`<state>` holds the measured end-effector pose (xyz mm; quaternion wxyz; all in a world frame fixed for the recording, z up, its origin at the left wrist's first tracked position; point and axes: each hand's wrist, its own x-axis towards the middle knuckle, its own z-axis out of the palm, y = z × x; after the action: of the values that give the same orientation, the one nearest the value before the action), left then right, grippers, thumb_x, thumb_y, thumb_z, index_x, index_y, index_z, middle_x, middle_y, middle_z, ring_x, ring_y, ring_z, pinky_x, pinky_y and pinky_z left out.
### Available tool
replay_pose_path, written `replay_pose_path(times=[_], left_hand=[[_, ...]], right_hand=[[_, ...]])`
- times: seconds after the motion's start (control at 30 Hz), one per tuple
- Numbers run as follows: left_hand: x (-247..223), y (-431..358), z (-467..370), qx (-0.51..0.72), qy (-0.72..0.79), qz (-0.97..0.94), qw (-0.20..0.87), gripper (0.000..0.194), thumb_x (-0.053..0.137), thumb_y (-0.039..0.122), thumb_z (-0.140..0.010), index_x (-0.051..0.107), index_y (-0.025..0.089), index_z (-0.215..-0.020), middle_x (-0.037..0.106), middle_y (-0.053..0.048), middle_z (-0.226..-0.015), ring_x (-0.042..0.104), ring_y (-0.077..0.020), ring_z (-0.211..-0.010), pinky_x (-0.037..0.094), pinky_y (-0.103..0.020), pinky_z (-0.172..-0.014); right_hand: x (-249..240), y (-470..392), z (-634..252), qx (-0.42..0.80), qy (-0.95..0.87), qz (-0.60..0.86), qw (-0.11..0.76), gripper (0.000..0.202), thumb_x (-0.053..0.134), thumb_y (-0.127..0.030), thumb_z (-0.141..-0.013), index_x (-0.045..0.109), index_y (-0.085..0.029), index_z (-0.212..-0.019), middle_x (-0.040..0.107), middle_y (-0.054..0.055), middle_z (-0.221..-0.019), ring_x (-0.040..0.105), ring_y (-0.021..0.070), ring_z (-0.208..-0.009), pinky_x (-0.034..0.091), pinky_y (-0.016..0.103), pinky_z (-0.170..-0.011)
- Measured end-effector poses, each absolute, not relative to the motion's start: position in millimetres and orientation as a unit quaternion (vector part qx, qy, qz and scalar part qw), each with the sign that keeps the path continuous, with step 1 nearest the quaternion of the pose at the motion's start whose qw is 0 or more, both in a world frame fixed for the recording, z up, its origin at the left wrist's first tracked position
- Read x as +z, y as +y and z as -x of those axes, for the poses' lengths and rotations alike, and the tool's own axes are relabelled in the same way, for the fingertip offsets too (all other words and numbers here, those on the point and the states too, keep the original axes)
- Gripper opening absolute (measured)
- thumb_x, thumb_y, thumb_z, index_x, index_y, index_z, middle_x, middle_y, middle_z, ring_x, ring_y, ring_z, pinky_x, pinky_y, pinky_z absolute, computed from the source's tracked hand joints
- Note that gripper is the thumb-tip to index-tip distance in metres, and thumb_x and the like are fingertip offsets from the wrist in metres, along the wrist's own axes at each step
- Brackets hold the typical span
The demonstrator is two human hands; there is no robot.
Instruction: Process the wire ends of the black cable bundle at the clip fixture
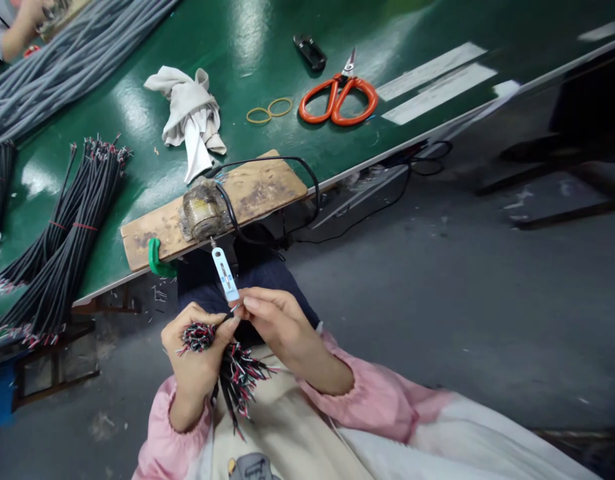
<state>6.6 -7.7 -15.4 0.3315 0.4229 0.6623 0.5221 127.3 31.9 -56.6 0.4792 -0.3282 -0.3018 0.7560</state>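
Note:
My left hand (193, 350) is closed around a bundle of thin black cables (237, 373), whose red, white and black wire ends fan out above and below the fist. One cable sticks out past my left thumb toward my right hand (282, 327). The right thumb and forefinger pinch at that cable's wire end, close to the lower tip of a flat light-blue plastic piece (224, 272). This piece hangs from the shaft of a small tape-wrapped motor (202, 210). The motor is fixed on a worn wooden board (267, 187) at the table edge.
On the green table (257, 60) lie orange-handled scissors (355, 107), a black clipper-like tool (310, 53), rubber bands (270, 110) and a white cloth (190, 110). Black cable bundles (72, 247) and grey cables (82, 60) fill the left. A green clamp (157, 259) grips the board. Another person's arm (20, 33) shows top left.

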Motion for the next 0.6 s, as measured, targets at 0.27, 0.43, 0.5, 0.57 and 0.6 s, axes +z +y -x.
replay_pose_path(times=[0.27, 0.43, 0.5, 0.57, 0.6], left_hand=[[-14, -5, -9, 0.522, 0.664, -0.44, 0.305, 0.015, 0.082, 0.016, -0.066, 0.069, 0.018, -0.058, 0.058, 0.005, -0.054, 0.051, -0.0081, -0.048, 0.041, -0.02, -0.047], [-13, -5, -5, 0.486, 0.674, -0.439, 0.342, 0.011, 0.082, 0.019, -0.066, 0.072, 0.018, -0.062, 0.064, 0.002, -0.055, 0.056, -0.0098, -0.045, 0.044, -0.021, -0.046], [-14, -7, -2, 0.467, 0.671, -0.441, 0.371, 0.008, 0.079, 0.025, -0.072, 0.076, 0.018, -0.068, 0.068, 0.0, -0.057, 0.06, -0.0122, -0.047, 0.049, -0.023, -0.048], [-17, -9, 0, 0.457, 0.672, -0.446, 0.377, 0.014, 0.076, 0.031, -0.078, 0.078, 0.018, -0.071, 0.07, -0.003, -0.059, 0.063, -0.0139, -0.05, 0.053, -0.025, -0.053], [-18, -9, 1, 0.456, 0.674, -0.449, 0.37, 0.016, 0.075, 0.032, -0.08, 0.078, 0.018, -0.072, 0.071, -0.003, -0.06, 0.064, -0.0142, -0.051, 0.053, -0.025, -0.054]], right_hand=[[-47, 38, -133, 0.722, -0.38, 0.34, 0.468, 0.014, 0.077, -0.033, -0.077, 0.077, -0.02, -0.081, 0.073, 0.003, -0.077, 0.066, 0.0138, -0.069, 0.055, 0.026, -0.064], [-49, 44, -132, 0.649, -0.45, 0.325, 0.52, 0.012, 0.072, -0.024, -0.08, 0.071, -0.019, -0.07, 0.069, 0.003, -0.071, 0.063, 0.0136, -0.066, 0.053, 0.026, -0.061], [-50, 45, -132, 0.565, -0.508, 0.341, 0.554, 0.012, 0.068, -0.019, -0.082, 0.07, -0.019, -0.07, 0.069, 0.003, -0.069, 0.063, 0.015, -0.065, 0.053, 0.028, -0.06], [-51, 43, -131, 0.434, -0.571, 0.362, 0.596, 0.012, 0.066, -0.015, -0.083, 0.072, -0.021, -0.074, 0.07, 0.003, -0.069, 0.062, 0.0168, -0.065, 0.053, 0.032, -0.061], [-52, 42, -131, 0.363, -0.601, 0.362, 0.614, 0.012, 0.067, -0.014, -0.084, 0.073, -0.023, -0.079, 0.071, 0.003, -0.07, 0.062, 0.0175, -0.065, 0.052, 0.034, -0.061]])
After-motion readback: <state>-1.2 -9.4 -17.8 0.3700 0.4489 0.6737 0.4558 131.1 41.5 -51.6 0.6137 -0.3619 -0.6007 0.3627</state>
